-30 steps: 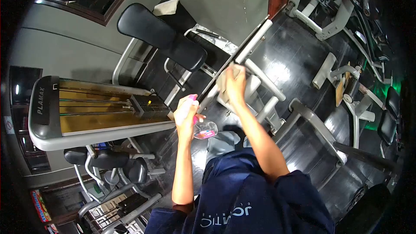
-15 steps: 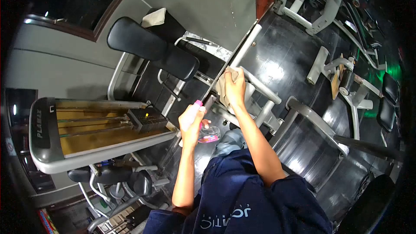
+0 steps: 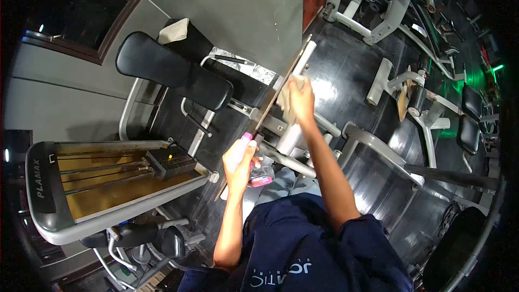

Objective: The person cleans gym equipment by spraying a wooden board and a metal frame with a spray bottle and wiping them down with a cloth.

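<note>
My left hand is wrapped around a spray bottle with a pink nozzle and a see-through body with pink at its base. My right hand grips a beige cloth, its fingers closed over the folds. The cloth lies against a thin upright panel, seen nearly edge-on, on a gym machine. Beside it runs a white frame tube. Part of the cloth and most of the bottle's neck are hidden by my hands.
A black padded seat stands left of the panel. The weight-stack tower marked PLAMAX is at the far left. Another folded cloth rests on a dark box. Grey machine tubes rise from the black floor at the right.
My right hand has moved up a little along the panel with the cloth. My left hand keeps its hold on the spray bottle. The whole view has shifted slightly.
</note>
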Available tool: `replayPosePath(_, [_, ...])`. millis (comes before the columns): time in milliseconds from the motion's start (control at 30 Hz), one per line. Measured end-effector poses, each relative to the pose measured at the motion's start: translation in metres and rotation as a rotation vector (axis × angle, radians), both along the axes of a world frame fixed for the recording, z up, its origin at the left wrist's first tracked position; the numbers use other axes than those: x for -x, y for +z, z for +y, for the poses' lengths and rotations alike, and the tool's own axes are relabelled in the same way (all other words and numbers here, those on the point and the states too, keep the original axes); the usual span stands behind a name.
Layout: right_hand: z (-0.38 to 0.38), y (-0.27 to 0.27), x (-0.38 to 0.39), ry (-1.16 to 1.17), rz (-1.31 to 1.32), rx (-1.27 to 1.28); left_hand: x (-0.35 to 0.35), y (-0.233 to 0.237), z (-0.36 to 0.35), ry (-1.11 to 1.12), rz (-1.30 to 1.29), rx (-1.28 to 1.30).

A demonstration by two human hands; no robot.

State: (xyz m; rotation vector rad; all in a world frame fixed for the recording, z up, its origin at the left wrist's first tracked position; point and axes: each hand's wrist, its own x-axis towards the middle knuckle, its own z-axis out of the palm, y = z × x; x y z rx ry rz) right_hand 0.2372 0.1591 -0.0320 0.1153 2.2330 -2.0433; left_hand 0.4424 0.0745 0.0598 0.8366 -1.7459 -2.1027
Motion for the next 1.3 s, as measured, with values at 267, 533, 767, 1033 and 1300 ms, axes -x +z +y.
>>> replayPosePath(267, [0.003, -0.004, -0.024, 0.102, -0.093, 0.049, 0.039, 0.001, 0.013, -0.024, 0.003, 0.007])
replayPosePath(533, [0.013, 0.013, 0.045, 0.042, -0.12, 0.019, 0.082, 0.006, 0.019, 0.0, -0.068, 0.064])
replayPosePath(767, [0.028, 0.007, 0.116, 0.093, -0.191, 0.053, 0.103, 0.002, 0.036, 0.064, -0.083, 0.095])
replayPosePath(1033, [0.028, 0.036, 0.044, 0.092, -0.018, -0.003, 0.118, -0.012, 0.046, 0.083, -0.056, 0.102])
replayPosePath(1300, [0.033, 0.014, 0.126, 0.113, -0.049, -0.019, 0.127, -0.009, 0.047, 0.097, -0.094, 0.159])
